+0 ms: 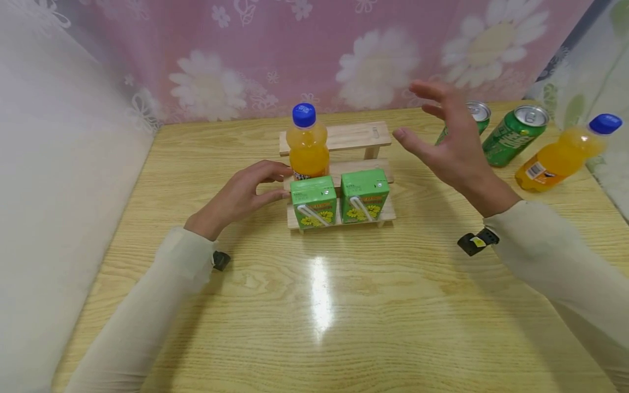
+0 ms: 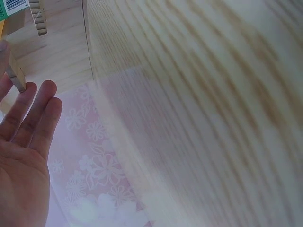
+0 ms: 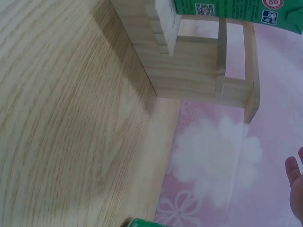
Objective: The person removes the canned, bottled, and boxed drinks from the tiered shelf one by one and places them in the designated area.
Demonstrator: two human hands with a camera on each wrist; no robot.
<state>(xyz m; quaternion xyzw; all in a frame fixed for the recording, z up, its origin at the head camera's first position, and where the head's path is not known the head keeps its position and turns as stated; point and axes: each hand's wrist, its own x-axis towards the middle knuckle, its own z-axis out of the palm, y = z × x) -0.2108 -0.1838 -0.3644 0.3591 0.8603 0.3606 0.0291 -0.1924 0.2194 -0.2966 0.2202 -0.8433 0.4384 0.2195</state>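
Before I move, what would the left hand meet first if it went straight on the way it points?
The left hand would most likely meet the orange bottle on the wooden rack; the gap looks slight, if any. Depth is unclear: the rack's near end could come first.

Btm of L bottle point(image 1: 308, 152) hidden behind L carton point(image 1: 313, 203); its top print too small to read. Far can point(image 1: 480, 113) part-hidden by R hand point(image 1: 457, 142).
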